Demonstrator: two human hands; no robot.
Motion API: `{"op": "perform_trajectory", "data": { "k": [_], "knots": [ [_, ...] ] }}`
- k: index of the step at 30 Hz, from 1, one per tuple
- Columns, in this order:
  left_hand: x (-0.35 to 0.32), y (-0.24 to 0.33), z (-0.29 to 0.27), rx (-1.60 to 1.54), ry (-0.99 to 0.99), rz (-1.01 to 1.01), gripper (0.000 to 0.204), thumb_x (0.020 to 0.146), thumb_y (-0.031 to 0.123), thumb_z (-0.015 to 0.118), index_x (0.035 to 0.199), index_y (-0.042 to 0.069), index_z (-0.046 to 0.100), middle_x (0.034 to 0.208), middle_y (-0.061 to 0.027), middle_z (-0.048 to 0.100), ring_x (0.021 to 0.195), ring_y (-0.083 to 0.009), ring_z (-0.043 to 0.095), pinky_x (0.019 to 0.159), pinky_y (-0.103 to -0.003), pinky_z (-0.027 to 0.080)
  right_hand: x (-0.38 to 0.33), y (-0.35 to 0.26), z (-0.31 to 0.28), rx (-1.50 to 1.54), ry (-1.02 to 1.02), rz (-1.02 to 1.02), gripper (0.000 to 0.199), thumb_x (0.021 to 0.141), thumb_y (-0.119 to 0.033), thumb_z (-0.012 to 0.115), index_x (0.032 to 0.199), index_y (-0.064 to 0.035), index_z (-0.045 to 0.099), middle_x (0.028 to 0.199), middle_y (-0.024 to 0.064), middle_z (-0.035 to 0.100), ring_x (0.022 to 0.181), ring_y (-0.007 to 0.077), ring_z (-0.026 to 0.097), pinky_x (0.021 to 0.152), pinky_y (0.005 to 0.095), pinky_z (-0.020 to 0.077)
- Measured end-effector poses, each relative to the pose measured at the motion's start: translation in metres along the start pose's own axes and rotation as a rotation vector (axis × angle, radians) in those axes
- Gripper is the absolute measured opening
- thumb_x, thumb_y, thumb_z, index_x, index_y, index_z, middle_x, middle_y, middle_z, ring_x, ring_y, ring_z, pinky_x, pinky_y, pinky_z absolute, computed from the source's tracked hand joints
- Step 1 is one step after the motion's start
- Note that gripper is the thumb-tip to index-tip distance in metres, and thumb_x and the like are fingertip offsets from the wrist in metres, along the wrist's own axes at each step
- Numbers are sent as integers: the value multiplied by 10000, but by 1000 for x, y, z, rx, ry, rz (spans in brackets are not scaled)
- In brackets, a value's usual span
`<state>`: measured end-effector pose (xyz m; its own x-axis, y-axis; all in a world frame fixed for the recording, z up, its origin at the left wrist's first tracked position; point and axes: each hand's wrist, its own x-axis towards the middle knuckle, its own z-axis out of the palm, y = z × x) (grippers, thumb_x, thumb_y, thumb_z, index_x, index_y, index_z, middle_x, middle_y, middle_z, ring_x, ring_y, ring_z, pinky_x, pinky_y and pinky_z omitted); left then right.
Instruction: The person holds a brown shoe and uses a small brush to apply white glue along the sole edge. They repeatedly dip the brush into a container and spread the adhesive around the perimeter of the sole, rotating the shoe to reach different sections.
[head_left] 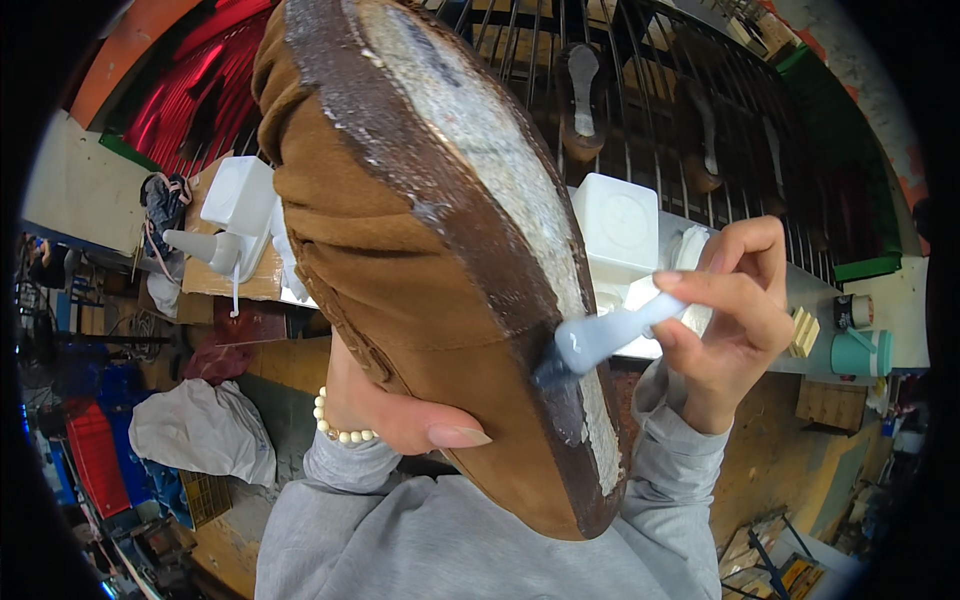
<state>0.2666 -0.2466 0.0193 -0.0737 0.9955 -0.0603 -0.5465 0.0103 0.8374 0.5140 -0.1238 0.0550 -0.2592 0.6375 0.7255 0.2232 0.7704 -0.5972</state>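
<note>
A brown suede shoe upper [390,230] fills the middle, tilted, with its pale rough underside [500,150] turned up and to the right. A dark, wet-looking band [440,200] runs along its lower edge. My left hand [400,410], with a beaded bracelet at the wrist, grips the shoe from below left; its thumb lies on the suede and the other fingers are hidden. Between thumb and fingers, my right hand [735,310] pinches a brush [610,335] by its whitish handle. The brush's dark bristles touch the band near the lower right end of the shoe.
Behind the shoe, white square containers [615,225] stand on a bench. Farther back is a metal-rod rack [640,110] bearing several shoes, with a red-lit section [200,90] at left. A teal mug [862,352] sits at right. A white bag [205,430] lies lower left.
</note>
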Motion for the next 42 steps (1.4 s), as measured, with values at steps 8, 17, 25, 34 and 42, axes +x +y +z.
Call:
{"op": "perform_trajectory", "data": {
  "k": [8, 17, 25, 34, 42],
  "knots": [
    [0, 10, 19, 11, -37, 18, 1155, 534, 146, 995, 1452, -62, 327, 1354, -161, 541, 1226, -251, 547, 1015, -406, 475, 19, 4, -7, -54, -5, -107, 392, 648, -374, 893, 894, -87, 788, 962, 39, 429, 811, 163, 447, 680, 268, 352],
    [15, -7, -24, 143, -208, 181, 1039, 613, 191, 941, 1444, -51, 367, 1341, -157, 566, 1193, -275, 579, 996, -420, 492, 4, 17, -14, 144, -133, -139, 452, 463, -309, 966, 872, -170, 832, 909, 4, 458, 814, 156, 476, 670, 267, 363],
    [16, -2, -32, 20, 53, 273, 964, 665, 213, 885, 1448, -43, 385, 1336, -155, 579, 1171, -294, 601, 984, -432, 501, -22, 13, -30, 252, -171, -66, 453, 439, -357, 968, 840, -194, 834, 863, -14, 455, 828, 163, 475, 679, 269, 344],
    [25, 6, 2, 244, 142, 280, 913, 845, 547, 610, 1475, -48, 324, 1299, -277, 568, 1099, -375, 651, 897, -462, 603, 2, 11, -20, 70, -157, 0, 379, 593, -390, 924, 846, -132, 807, 945, 34, 443, 854, 173, 470, 721, 287, 369],
    [25, 26, 13, 27, 126, 121, 688, 928, 510, 572, 1418, 41, 458, 1283, -171, 625, 1094, -308, 658, 937, -430, 569, 2, 20, -17, 273, -208, -92, 448, 453, -291, 951, 872, -179, 837, 870, 3, 476, 794, 157, 487, 635, 264, 340]
  ]
}}
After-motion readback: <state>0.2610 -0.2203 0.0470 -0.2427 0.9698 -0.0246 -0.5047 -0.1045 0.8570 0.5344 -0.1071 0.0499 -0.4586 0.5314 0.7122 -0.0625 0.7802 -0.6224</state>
